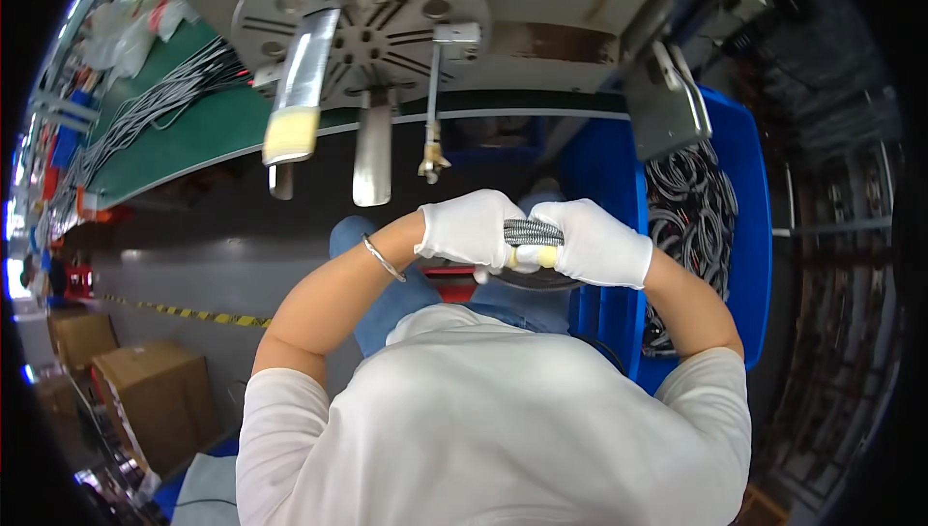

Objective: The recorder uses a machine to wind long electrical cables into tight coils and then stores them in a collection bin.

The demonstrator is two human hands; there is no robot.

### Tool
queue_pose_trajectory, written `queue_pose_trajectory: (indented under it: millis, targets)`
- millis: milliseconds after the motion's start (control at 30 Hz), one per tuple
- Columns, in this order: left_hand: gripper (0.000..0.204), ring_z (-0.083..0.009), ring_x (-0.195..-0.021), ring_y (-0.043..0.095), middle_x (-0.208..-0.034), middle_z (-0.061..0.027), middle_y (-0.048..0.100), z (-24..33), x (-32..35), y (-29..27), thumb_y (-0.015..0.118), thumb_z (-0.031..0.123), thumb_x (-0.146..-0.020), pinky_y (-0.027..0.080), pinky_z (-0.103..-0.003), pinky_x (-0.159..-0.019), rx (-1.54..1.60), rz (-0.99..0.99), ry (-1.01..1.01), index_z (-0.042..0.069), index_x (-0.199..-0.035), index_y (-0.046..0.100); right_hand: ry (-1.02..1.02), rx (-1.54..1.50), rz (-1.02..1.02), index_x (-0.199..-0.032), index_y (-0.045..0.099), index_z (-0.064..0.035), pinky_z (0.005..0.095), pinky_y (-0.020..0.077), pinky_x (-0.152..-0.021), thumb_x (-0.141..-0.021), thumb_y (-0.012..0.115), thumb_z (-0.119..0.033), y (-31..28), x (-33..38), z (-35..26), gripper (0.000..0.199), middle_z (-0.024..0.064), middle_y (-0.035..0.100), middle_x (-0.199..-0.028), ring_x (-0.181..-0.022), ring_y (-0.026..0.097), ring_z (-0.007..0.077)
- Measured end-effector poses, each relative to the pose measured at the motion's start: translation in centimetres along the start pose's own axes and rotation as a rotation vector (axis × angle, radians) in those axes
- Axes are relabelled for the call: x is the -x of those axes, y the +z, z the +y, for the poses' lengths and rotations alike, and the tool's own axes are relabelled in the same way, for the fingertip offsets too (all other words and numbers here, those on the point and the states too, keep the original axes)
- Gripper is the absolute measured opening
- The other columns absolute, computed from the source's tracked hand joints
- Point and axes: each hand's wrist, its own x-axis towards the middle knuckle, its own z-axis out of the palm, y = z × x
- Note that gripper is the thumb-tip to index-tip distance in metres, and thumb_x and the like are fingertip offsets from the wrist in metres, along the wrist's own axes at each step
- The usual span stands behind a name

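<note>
In front of my body, both hands grip one small bundle of grey cable (534, 233), its strands lying side by side between my fists. My left hand (474, 227), in a white glove, is closed around the bundle's left end. Closed on the right end is my right hand (597, 243), gloved too, with yellow wrapping showing at a fingertip between the hands. The gloves hide the bundle's ends. Beyond my hands is a round slotted metal disc (406, 62) bearing several outward arms, one of them a flat metal blade (372, 154) and another tipped with yellow wrapping (290, 134).
A blue bin (754, 207) with coiled cables (681, 197) stands at my right. Long grey cables (159, 101) lie on the green bench (145, 163) at the far left. A metal bracket (672, 105) juts out above the bin. Cardboard boxes (159, 400) sit at the lower left.
</note>
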Motion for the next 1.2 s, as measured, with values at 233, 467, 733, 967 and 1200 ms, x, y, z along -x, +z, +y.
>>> queue_pose_trajectory:
  millis: [233, 467, 733, 967, 1200]
  targets:
    - [0.010, -0.0127, -0.042, 0.054, -0.053, -0.0073, 0.054, 4.1, -1.2, 0.8, 0.063, 0.007, -0.079, 0.045, -0.026, -0.042, 0.276, 0.042, 0.411, -0.002, -0.078, 0.063, -0.402, -0.614, 0.140, -0.097, 0.062, -0.0026, 0.0332, 0.0492, -0.067, -0.080, 0.072, -0.036, -6.5, 5.8, 1.2, 0.039, 0.0146, 0.064, -0.084, -0.075, 0.065, 0.0244]
    - [0.011, -0.0142, -0.038, 0.054, -0.054, -0.0076, 0.057, 7.7, -4.8, 1.2, 0.059, 0.004, -0.079, 0.048, -0.027, -0.037, 0.700, -0.388, 0.302, -0.006, -0.084, 0.060, -0.920, 0.479, 0.583, -0.087, 0.065, -0.0025, 0.0325, 0.0491, -0.058, -0.072, 0.076, -0.033, -8.1, 5.5, -1.9, 0.036, 0.0096, 0.062, -0.071, -0.062, 0.062, 0.0193]
    - [0.029, -0.0207, -0.052, 0.064, -0.064, -0.0147, 0.061, 10.3, -6.2, 0.5, 0.066, 0.009, -0.082, 0.059, -0.035, -0.053, 0.596, -0.435, 0.077, -0.007, -0.105, 0.055, -0.845, 0.527, 0.710, -0.081, 0.065, -0.0041, 0.0283, 0.0472, -0.054, -0.070, 0.076, -0.017, -9.2, 7.5, -1.3, 0.020, 0.0050, 0.060, -0.065, -0.055, 0.059, 0.0172]
    - [0.029, -0.0256, -0.084, 0.068, -0.095, -0.0121, 0.065, 9.8, -9.2, 2.0, 0.069, 0.012, -0.081, 0.055, -0.034, -0.078, 0.401, 0.182, 0.896, -0.005, -0.102, 0.056, -0.666, -0.006, 1.047, -0.077, 0.063, -0.0039, 0.0249, 0.0474, -0.056, -0.081, 0.067, -0.011, -10.3, 7.2, 0.0, 0.009, 0.0036, 0.062, -0.067, -0.059, 0.060, 0.0125]
    - [0.024, -0.0168, -0.076, 0.067, -0.087, -0.0125, 0.066, 9.7, -14.8, -1.5, 0.070, 0.009, -0.080, 0.054, -0.030, -0.067, 0.142, 0.884, 1.046, 0.000, -0.099, 0.058, -0.304, -0.411, 1.044, -0.096, 0.062, -0.0028, 0.0287, 0.0513, -0.080, -0.092, 0.057, -0.018, -13.5, 2.5, 2.8, 0.016, 0.0115, 0.065, -0.090, -0.082, 0.064, 0.0175]
